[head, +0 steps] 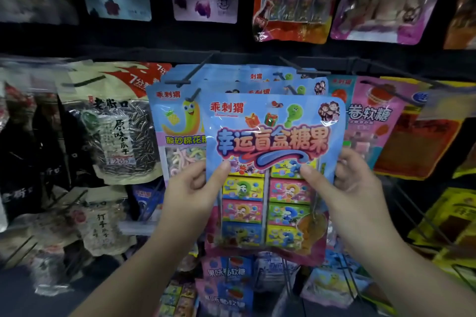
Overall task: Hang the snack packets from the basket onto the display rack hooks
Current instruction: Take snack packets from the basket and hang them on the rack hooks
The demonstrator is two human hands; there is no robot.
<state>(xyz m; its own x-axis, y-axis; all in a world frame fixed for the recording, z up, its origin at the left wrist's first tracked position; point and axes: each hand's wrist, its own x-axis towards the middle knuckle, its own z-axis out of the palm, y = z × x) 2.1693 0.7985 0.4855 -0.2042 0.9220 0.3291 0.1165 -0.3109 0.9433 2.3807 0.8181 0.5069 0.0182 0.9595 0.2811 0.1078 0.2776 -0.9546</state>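
Note:
I hold a blue candy packet (273, 136) with colourful little boxes upright in front of the rack. My left hand (192, 193) grips its left edge, thumb on the front. My right hand (350, 188) grips its right edge the same way. Behind the packet hang several identical blue packets (260, 80) on a black hook (304, 71). The held packet's top edge sits just below that hook's tip. Another black hook (188, 77) juts out to the left, bearing a banana-print marshmallow packet (177, 121).
Sunflower seed bags (116, 121) hang at left, pink and orange packets (373, 121) at right. An upper row of packets (291, 0) hangs overhead. Below lie more packets (226, 275), apparently piled; whether in a basket is unclear. Yellow packets (450, 219) fill the far right.

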